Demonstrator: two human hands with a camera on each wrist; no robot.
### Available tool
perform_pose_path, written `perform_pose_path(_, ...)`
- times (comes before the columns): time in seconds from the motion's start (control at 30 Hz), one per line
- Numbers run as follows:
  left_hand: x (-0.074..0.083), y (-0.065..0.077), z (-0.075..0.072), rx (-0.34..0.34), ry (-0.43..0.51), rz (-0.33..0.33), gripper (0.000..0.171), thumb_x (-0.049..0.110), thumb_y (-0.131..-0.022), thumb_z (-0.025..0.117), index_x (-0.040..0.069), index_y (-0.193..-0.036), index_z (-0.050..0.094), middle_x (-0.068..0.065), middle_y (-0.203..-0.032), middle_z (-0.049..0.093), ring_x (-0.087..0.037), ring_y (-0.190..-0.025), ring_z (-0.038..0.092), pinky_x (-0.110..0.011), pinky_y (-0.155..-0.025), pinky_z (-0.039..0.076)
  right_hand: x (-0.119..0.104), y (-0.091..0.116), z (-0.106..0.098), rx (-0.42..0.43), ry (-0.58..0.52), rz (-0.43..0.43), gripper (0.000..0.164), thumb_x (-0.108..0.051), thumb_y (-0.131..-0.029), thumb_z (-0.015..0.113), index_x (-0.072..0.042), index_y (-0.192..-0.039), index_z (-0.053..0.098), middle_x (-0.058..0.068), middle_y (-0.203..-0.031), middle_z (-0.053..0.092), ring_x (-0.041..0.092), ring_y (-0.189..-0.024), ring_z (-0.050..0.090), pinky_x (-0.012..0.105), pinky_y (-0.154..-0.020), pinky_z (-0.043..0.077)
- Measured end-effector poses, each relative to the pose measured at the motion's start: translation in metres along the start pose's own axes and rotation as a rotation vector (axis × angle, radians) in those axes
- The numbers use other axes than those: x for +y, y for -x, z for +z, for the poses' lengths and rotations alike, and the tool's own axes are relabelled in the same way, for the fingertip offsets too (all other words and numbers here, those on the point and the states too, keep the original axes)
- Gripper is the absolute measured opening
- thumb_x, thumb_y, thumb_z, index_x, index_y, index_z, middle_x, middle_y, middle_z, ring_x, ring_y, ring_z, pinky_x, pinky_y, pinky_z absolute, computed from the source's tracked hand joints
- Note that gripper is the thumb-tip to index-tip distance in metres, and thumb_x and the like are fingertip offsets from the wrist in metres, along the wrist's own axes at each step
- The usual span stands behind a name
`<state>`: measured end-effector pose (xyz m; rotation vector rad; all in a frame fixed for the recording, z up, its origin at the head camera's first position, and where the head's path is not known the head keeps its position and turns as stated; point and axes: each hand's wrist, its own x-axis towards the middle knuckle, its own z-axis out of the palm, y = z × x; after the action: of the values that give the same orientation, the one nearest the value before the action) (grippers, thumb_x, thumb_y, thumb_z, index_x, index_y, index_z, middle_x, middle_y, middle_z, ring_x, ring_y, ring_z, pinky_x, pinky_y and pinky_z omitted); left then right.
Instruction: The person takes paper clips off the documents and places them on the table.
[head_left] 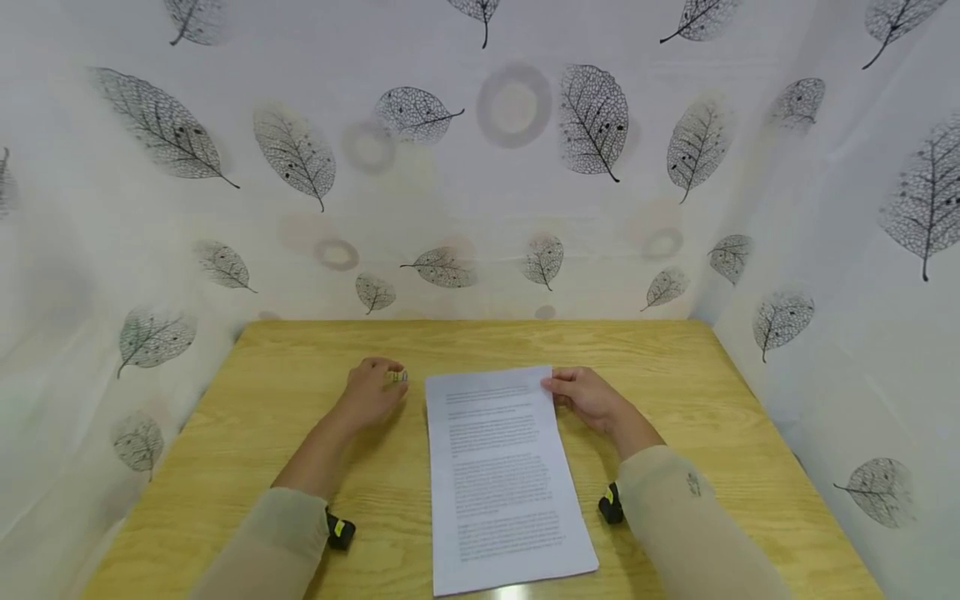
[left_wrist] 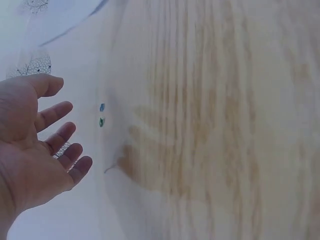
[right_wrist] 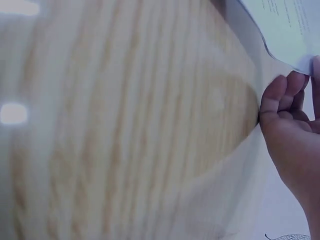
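A stack of printed paper sheets (head_left: 498, 483) lies lengthwise in front of me on the wooden table. Its top right corner is pinched between the thumb and fingers of my right hand (head_left: 588, 396); in the right wrist view that paper corner (right_wrist: 295, 47) meets the fingertips. To the left of the sheets, my left hand (head_left: 372, 392) hovers with its fingers spread and loosely bent, holding nothing. Just by its fingertips lie two small coloured pieces, a blue one (left_wrist: 102, 107) and a green one (left_wrist: 101, 122), too small to identify.
The wooden table (head_left: 262, 400) runs back to a white curtain (head_left: 465, 192) printed with dark leaves, which also hangs along both sides. Black wrist devices sit at the left cuff (head_left: 340, 531) and the right cuff (head_left: 611, 504).
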<state>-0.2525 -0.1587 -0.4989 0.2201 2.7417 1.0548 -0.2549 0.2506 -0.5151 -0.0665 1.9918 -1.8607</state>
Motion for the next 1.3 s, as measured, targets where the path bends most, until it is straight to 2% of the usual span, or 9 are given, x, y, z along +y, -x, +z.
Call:
perform_pose_path(0.13,0.004,0.013,-0.005,0.005,-0.010,0.006,0.050,0.034,-0.113,0.056,0.009,-0.155,0.053,-0.025,-0.172,0.030,-0.055,-0.159,0.023,-0.079,-0.122,0.034,-0.006,0.001,-0.001,0.088,0.089,0.019,0.026,-0.013,-0.109,0.064,0.008,-0.121,0.072,-0.010,-0.093,0.074,0.008,-0.084,0.064,0.024,-0.075,0.050)
perform_pose_path(0.23,0.008,0.021,-0.006,0.006,-0.007,0.018,0.049,0.034,-0.113,0.057,0.010,-0.156,0.053,-0.022,-0.172,0.033,-0.053,-0.160,0.023,-0.078,-0.122,0.034,-0.008,0.001,-0.003,0.154,0.139,0.047,0.028,-0.013,-0.110,0.063,0.009,-0.127,0.070,-0.008,-0.091,0.071,0.009,-0.081,0.060,0.024,-0.071,0.046)
perform_pose_path(0.4,0.014,0.031,-0.006,0.009,0.007,0.038,0.048,0.032,-0.112,0.058,0.011,-0.155,0.054,-0.020,-0.171,0.037,-0.053,-0.159,0.025,-0.078,-0.121,0.035,-0.006,-0.006,-0.007,0.211,0.219,0.061,0.034,-0.017,-0.111,0.063,0.004,-0.136,0.067,0.000,-0.103,0.072,0.014,-0.086,0.059,0.026,-0.073,0.047)
perform_pose_path(0.53,0.015,0.034,-0.003,0.017,0.003,0.045,0.045,0.030,-0.112,0.059,0.013,-0.153,0.056,-0.019,-0.170,0.039,-0.052,-0.158,0.026,-0.076,-0.120,0.038,-0.007,-0.013,-0.008,0.290,0.284,0.079,0.039,-0.018,-0.109,0.067,0.000,-0.142,0.062,0.007,-0.109,0.065,0.017,-0.090,0.056,0.026,-0.074,0.046)
perform_pose_path(0.67,0.017,0.035,0.000,0.030,0.010,0.053,0.044,0.028,-0.111,0.059,0.011,-0.152,0.057,-0.019,-0.169,0.040,-0.052,-0.158,0.027,-0.075,-0.122,0.037,-0.008,-0.018,-0.005,0.357,0.366,0.091,0.035,-0.015,-0.105,0.070,0.001,-0.136,0.062,0.009,-0.106,0.061,0.019,-0.093,0.055,0.025,-0.075,0.047)
perform_pose_path(0.8,0.019,0.037,0.001,0.033,0.015,0.051,0.044,0.026,-0.111,0.059,0.009,-0.152,0.057,-0.020,-0.169,0.041,-0.052,-0.158,0.028,-0.075,-0.123,0.036,-0.004,-0.024,-0.003,0.375,0.529,0.090,0.028,-0.015,-0.104,0.070,0.001,-0.125,0.064,0.012,-0.107,0.065,0.022,-0.092,0.058,0.026,-0.072,0.047)
perform_pose_path(0.93,0.018,0.038,0.002,0.034,0.015,0.051,0.044,0.025,-0.111,0.059,0.009,-0.152,0.057,-0.019,-0.169,0.041,-0.052,-0.158,0.028,-0.075,-0.122,0.036,-0.003,-0.028,0.001,0.386,0.677,0.101,0.025,-0.016,-0.104,0.067,0.000,-0.122,0.064,0.016,-0.112,0.069,0.024,-0.092,0.061,0.027,-0.070,0.048)
perform_pose_path(1.17,0.018,0.039,0.003,0.031,0.024,0.055,0.044,0.026,-0.111,0.060,0.008,-0.152,0.057,-0.021,-0.169,0.041,-0.052,-0.157,0.029,-0.075,-0.122,0.037,-0.008,-0.028,0.009,0.395,0.746,0.150,0.023,-0.013,-0.104,0.066,0.000,-0.122,0.063,0.017,-0.111,0.068,0.025,-0.090,0.063,0.026,-0.066,0.049)
perform_pose_path(1.3,0.018,0.038,0.003,0.027,0.034,0.058,0.045,0.026,-0.111,0.061,0.008,-0.151,0.057,-0.021,-0.168,0.041,-0.052,-0.156,0.030,-0.074,-0.121,0.038,-0.010,-0.028,0.011,0.404,0.789,0.156,0.031,-0.014,-0.104,0.066,0.001,-0.130,0.059,0.017,-0.110,0.069,0.024,-0.089,0.062,0.028,-0.070,0.049)
